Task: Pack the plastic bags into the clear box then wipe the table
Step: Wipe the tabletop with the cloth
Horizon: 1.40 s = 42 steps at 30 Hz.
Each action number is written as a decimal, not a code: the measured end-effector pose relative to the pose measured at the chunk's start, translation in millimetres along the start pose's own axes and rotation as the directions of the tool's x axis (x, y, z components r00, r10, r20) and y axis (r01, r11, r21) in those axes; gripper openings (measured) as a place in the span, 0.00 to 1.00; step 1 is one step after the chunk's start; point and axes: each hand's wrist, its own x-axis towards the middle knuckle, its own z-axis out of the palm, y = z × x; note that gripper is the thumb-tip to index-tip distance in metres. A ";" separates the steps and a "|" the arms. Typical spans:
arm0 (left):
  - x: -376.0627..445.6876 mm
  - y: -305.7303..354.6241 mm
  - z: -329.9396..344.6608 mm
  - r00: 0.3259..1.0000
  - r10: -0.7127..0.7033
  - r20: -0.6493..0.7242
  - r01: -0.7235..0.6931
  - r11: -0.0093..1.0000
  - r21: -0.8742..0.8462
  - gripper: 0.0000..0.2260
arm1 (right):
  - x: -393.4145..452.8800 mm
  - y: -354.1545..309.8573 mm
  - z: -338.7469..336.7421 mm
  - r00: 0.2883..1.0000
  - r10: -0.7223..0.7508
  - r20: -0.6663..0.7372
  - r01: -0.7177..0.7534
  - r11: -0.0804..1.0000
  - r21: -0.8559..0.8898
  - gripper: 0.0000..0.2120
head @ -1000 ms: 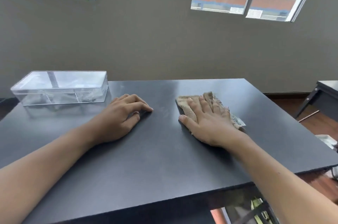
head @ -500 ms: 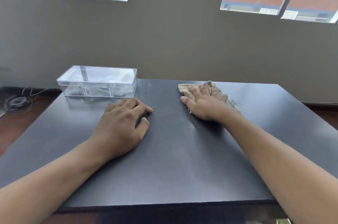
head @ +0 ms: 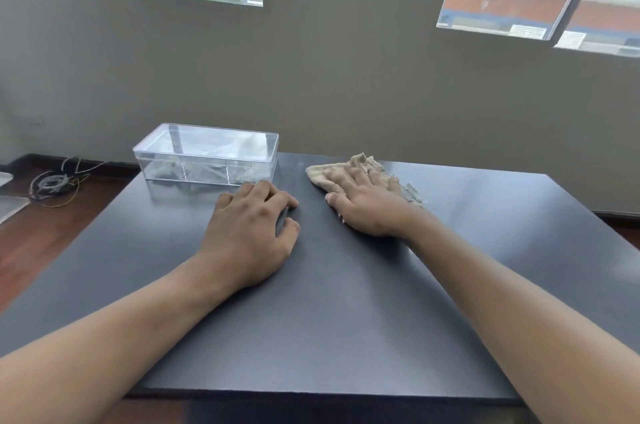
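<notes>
1. While the right hand [head: 372, 205] lies flat on top of a beige cloth [head: 330, 175], its fingers are straight and spread, pressing the cloth down onto the dark table [head: 346, 319] near the far edge.
2. Over on the other side, the left hand [head: 251, 233] rests on the table top with its fingers loosely curled under and nothing in it; the knuckles point toward the far edge and the thumb lies alongside.
3. And there is the clear box [head: 207, 155], standing at the far left corner of the table, lid on, just beyond the left hand's fingertips and close to them without a clear touch.
4. Through the box walls, crumpled see-through plastic bags [head: 239, 149] show inside, with thin dividers visible along the front wall; which compartment holds what is hard to tell.
5. The cloth sits to the right of the box, apart from it, and a small tag sticks out from under the heel of the right hand on its right side.
6. Both bare forearms stretch in from the near edge, well apart from each other.
7. Down on the wooden floor [head: 52, 233] to the left, a tangle of cables [head: 52, 182] lies against the grey wall [head: 346, 77].
</notes>
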 end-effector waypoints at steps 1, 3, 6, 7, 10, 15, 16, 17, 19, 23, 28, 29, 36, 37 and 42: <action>-0.6 0.0 -0.1 1.000 -0.004 -0.006 0.004 1.000 0.005 0.22 | -11.1 -3.1 2.9 0.999 -0.034 -0.012 0.034 0.999 -0.004 0.26; -3.1 -0.2 -0.9 0.999 -0.028 -0.015 0.028 1.000 0.012 0.20 | -31.2 -7.8 8.1 0.995 -0.087 -0.039 0.087 0.996 0.003 0.24; -6.0 -3.6 -2.8 0.995 -0.092 -0.026 0.093 0.996 0.017 0.19 | -44.6 -11.5 10.0 0.994 -0.109 -0.029 0.110 0.994 0.016 0.23; -6.7 -4.8 -2.8 0.993 -0.115 -0.027 0.116 0.993 0.023 0.18 | -45.0 -12.7 8.3 0.995 -0.100 -0.013 0.100 0.995 0.016 0.23; -6.8 -9.1 -0.1 0.984 -0.175 -0.035 0.175 0.984 0.011 0.15 | -36.5 -19.9 2.0 0.998 -0.038 0.044 0.038 0.999 0.006 0.23; -3.6 -15.9 3.7 0.979 -0.203 -0.033 0.203 0.979 -0.018 0.16 | -3.0 -35.9 -3.1 0.998 0.045 0.034 -0.044 0.999 -0.006 0.24; -3.2 -16.5 4.2 0.978 -0.203 -0.039 0.202 0.979 -0.018 0.16 | 6.3 -37.9 -3.7 0.998 0.059 0.030 -0.059 0.998 0.001 0.24; -2.7 -17.0 4.5 0.978 -0.204 -0.046 0.203 0.979 -0.018 0.16 | 16.0 -39.6 -4.4 0.997 0.073 0.029 -0.073 0.997 0.003 0.24; -1.4 -18.3 5.1 0.977 -0.207 -0.056 0.206 0.978 -0.017 0.16 | 33.7 -42.4 -6.4 0.995 0.097 0.025 -0.098 0.995 0.007 0.24; 1.9 -20.8 5.6 0.975 -0.211 -0.067 0.211 0.977 -0.003 0.16 | 54.4 -44.2 -8.2 0.993 0.112 0.023 -0.112 0.993 0.030 0.24; 3.3 -20.5 3.2 0.971 -0.230 -0.062 0.230 0.973 -0.010 0.16 | 49.2 -41.8 -2.8 0.997 0.074 0.008 -0.074 0.997 0.011 0.24; 2.7 -20.1 2.3 0.971 -0.231 -0.063 0.231 0.973 -0.014 0.15 | 43.5 -41.1 -2.0 0.998 0.055 0.013 -0.055 0.998 0.010 0.24; 2.3 -19.3 -4.6 0.974 -0.204 -0.094 0.183 0.964 -0.192 0.11 | -58.3 -42.1 8.8 0.993 -0.116 0.026 0.115 0.993 0.031 0.23; 1.7 -18.5 -6.1 0.978 -0.180 -0.105 0.148 0.955 -0.259 0.10 | -82.8 -43.9 11.3 0.988 -0.152 0.022 0.151 0.988 0.028 0.23; -3.7 -11.0 -7.9 0.996 0.011 -0.083 -0.043 0.916 -0.399 0.07 | -207.4 -35.1 17.5 0.968 -0.251 -0.006 0.251 0.968 0.009 0.21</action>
